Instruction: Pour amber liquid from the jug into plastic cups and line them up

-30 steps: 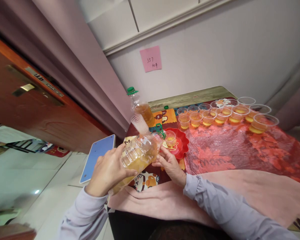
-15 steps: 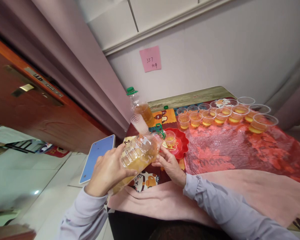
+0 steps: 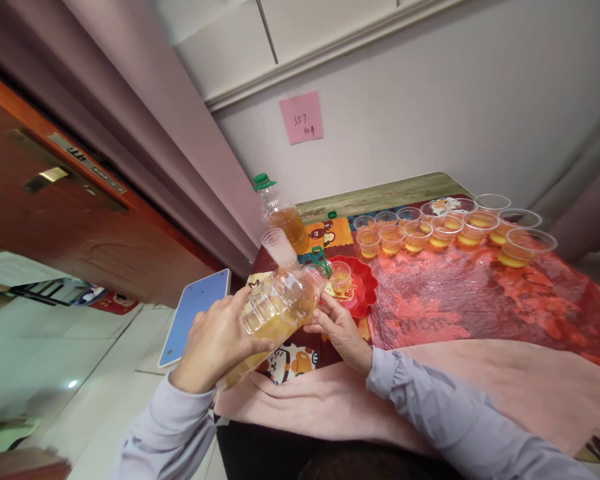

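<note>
My left hand (image 3: 220, 340) is wrapped round a large clear plastic bottle (image 3: 273, 307) of yellow liquid, tilted with its neck toward a red scalloped plate (image 3: 365, 293). At the neck end, the fingers of my right hand (image 3: 341, 328) touch the bottle and steady it from the right. A clear plastic cup (image 3: 340, 277) holding some yellow liquid stands on the plate, by the bottle's mouth. A green handle (image 3: 320, 260) shows beside the neck. Behind the bottle is a stack of clear cups (image 3: 279, 247).
A second bottle (image 3: 285, 217) with a green cap stands at the back left, and a loose green cap (image 3: 333, 215) lies near it. Several cups of yellow liquid (image 3: 445, 230) stand in rows at the right. A pink cloth (image 3: 430, 383) covers the front edge.
</note>
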Demonstrator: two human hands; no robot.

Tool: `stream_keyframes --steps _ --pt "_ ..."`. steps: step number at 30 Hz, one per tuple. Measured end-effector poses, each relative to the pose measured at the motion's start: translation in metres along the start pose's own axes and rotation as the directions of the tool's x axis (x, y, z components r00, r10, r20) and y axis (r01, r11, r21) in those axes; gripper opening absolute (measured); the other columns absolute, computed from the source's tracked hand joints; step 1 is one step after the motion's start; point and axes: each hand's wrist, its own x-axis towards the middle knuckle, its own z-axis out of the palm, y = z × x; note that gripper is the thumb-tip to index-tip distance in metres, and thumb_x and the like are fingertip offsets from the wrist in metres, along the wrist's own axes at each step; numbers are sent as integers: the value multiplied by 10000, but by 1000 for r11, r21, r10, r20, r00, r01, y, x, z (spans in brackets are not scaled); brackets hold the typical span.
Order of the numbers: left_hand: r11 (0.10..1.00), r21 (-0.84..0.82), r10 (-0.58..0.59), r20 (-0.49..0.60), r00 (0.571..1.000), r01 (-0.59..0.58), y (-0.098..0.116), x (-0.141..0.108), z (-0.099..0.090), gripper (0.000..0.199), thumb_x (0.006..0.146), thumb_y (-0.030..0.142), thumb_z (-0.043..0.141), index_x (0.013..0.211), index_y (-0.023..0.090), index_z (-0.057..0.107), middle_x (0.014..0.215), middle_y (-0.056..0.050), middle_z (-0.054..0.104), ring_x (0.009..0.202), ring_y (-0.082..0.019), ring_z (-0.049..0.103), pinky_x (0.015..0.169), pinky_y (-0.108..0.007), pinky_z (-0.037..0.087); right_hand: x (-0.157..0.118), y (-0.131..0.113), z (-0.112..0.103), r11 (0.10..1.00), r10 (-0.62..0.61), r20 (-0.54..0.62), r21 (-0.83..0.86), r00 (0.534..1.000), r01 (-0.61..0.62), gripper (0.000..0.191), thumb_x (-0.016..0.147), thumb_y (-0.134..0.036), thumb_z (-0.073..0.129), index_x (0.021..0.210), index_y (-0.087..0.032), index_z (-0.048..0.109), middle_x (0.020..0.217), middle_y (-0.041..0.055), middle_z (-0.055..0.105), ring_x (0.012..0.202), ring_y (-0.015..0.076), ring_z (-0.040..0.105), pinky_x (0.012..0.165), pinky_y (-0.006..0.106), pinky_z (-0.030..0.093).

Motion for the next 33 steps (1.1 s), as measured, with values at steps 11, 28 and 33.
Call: stream_keyframes --steps 11,28,33 --pt "999 -39 14 -9 1000 -14 -2 -2 1 966 601 505 916 1475 251 591 1346 -170 735 1269 -445 674 1040 -578 515 2 5 -1 1000 -5 -18 5 1000 5 633 879 -522 838 1429 -292 623 1251 53 764 1007 204 759 849 362 675" --pt "384 -902 -463 -372 804 -196 7 28 138 971 666 596 896 1438 191 470 1372 -167 675 1284 -320 681 1135 -489 531 -21 -3 0 460 -301 570 -615 764 640 243 1022 -421 641 925 -273 807 784 55 798 674 192 726 616 295 560" --pt "401 -887 -496 -422 759 -231 12 34 178 995 691 636 856 1453 208 379 1428 -209 610 1341 -330 644 1156 -497 515 -19 5 -4 331 -275 653 -625 706 707 240 1038 -377 634 916 -257 802 789 54 804 664 178 736 587 266 508"
